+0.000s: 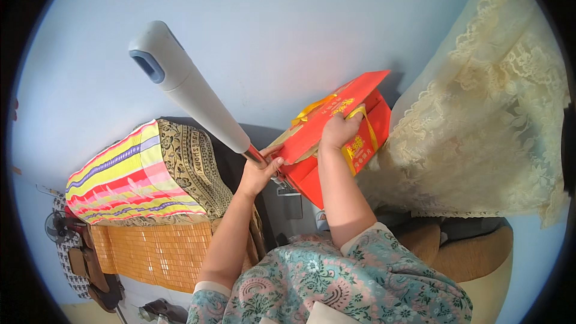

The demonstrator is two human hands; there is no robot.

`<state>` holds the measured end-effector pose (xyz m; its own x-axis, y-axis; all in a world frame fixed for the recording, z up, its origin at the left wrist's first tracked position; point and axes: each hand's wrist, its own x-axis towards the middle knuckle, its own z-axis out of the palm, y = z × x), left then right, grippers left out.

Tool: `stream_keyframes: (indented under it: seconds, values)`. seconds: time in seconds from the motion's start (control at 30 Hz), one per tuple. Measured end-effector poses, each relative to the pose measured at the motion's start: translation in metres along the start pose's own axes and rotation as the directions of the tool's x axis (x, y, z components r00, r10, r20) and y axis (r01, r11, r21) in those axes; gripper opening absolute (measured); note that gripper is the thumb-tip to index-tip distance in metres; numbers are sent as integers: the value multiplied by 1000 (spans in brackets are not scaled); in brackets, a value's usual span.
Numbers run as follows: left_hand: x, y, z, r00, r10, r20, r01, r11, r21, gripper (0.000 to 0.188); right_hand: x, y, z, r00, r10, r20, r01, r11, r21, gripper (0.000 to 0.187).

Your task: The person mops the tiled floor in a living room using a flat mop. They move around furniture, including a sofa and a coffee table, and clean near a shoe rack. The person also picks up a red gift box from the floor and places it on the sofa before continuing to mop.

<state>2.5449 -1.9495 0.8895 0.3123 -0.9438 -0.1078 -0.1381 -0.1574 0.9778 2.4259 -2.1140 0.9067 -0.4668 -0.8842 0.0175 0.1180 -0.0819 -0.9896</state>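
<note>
Take the red box as landmark: wall beyond, the wearer's body on its near side. At its upper right, see the right hand closed, fingers curled over a yellow ribbon handle. At its left end, see the left hand, thumb and fingers partly spread, by the metal tube of a pale-gripped pole. For the left, cannot tell a clasp on the tube from a pinch on the box edge.

Handling (judgement): pull on the ribbon above the middle of the box, not toward one end, to limit tipping. Support the left end by the firm side; avoid creasing the tilted top panel. Steady the pole or ease the box clear of it, to prevent a knock or a snag.

Orientation: read the box's long axis as slanting from its left end up and away to the right, toward the lace curtain on its right. Note the gold-marked side turned toward its near right. Read the pole's axis as running from the box's left end up and leftward, grip end pointing away from the box. Log also a striped cloth left of the box.
</note>
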Motion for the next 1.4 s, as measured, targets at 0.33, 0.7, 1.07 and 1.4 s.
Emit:
stream_keyframes:
  seconds: [0.33,0.7,1.07,1.4]
  values:
    - [32,14,7,989,-73,-129,71,997,-25,49,33,35,56,993,114,-25,-116,953,-278,50]
    - [69,5,9,942,-84,-326,62,995,-77,32,119,115,48,995,101,-11,-92,848,-522,53]
    - [55,-5,-19,864,-87,-496,-31,974,-226,29,109,227,60,968,-10,251,138,857,-497,45]
    - [-25,-29,-49,702,-72,-709,-39,990,-138,25,140,312,-47,881,418,220,-246,804,-541,22]
